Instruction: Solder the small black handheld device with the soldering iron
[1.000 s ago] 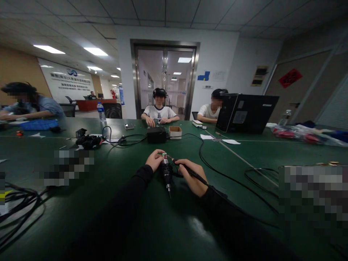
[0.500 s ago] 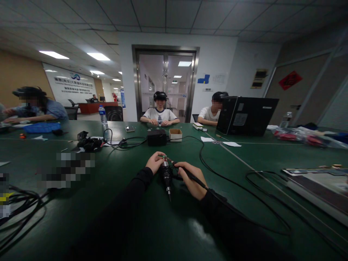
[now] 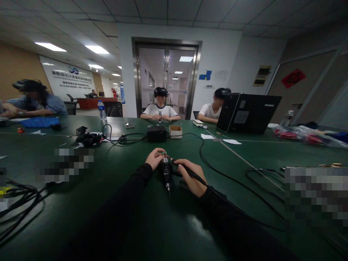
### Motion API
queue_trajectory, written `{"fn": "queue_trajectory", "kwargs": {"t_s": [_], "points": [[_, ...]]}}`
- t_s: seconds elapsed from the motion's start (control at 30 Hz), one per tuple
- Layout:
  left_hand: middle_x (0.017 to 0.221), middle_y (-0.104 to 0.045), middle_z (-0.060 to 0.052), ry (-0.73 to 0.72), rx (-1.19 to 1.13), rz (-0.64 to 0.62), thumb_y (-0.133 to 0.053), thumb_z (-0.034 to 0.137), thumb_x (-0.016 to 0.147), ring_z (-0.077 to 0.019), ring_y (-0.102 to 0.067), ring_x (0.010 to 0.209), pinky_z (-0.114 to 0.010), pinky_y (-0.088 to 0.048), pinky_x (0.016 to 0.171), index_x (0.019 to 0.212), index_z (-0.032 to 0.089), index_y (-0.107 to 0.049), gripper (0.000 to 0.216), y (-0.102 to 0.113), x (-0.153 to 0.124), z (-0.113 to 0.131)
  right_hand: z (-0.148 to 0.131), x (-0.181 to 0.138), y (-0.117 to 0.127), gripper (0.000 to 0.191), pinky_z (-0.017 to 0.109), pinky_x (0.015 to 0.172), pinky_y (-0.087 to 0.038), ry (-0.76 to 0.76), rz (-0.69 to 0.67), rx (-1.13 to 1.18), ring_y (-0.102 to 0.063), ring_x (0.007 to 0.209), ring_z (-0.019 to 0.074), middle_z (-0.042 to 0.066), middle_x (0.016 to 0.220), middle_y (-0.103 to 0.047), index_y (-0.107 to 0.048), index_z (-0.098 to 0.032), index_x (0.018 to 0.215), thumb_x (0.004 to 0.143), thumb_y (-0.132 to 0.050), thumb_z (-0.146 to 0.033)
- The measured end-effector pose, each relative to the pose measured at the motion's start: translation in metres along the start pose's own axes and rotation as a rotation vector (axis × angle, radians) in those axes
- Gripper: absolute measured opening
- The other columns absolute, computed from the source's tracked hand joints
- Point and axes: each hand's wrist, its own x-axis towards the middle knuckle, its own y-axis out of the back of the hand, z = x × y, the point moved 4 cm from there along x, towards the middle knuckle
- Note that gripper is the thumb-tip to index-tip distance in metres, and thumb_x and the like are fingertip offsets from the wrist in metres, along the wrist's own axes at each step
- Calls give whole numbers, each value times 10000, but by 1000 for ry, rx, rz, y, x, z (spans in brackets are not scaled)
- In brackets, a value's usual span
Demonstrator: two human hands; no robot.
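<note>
A small green circuit board [image 3: 164, 153] is pinched between the fingertips of my left hand [image 3: 154, 159]. My right hand [image 3: 193, 178] grips a thin black soldering iron [image 3: 196, 176] like a pen, its cord running back along my sleeve. The iron's tip points left at the lower edge of the board; whether they touch is too small to tell. Just below the board, between both hands, lies a black tool with a metal collar and a pointed metal tip [image 3: 166, 174] aimed toward me.
Beyond my hands stand a black box [image 3: 156, 134] and an open small carton [image 3: 175, 132]. A black cable [image 3: 225, 177] curves across the green table [image 3: 130, 235] on the right. A large black computer case [image 3: 247, 113] stands back right. Several people sit around the table.
The view has shifted slightly, so the hands sit a little higher in it. Both hands keep the same grip on the circuit board and the soldering iron.
</note>
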Motion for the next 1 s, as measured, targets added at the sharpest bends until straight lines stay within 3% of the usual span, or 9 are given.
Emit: {"fn": "queue_trajectory", "kwargs": {"t_s": [0.5, 1.0], "points": [[754, -695, -10, -12, 25, 1, -565, 102, 688, -162, -660, 772, -251, -503, 671, 865, 191, -570, 198, 0, -1, 3, -3, 0, 5, 245, 250, 693, -491, 18, 35, -55, -642, 691, 146, 24, 811, -703, -684, -201, 991, 910, -468, -286], [737, -664, 3, -20, 27, -21, -559, 106, 681, -124, -605, 650, -226, -450, 623, 910, 182, -559, 241, 1, 4, -3, -5, -1, 2, 235, 254, 735, -480, 43, -14, -63, -645, 742, 150, 19, 846, -705, -679, -209, 980, 907, -464, -270]]}}
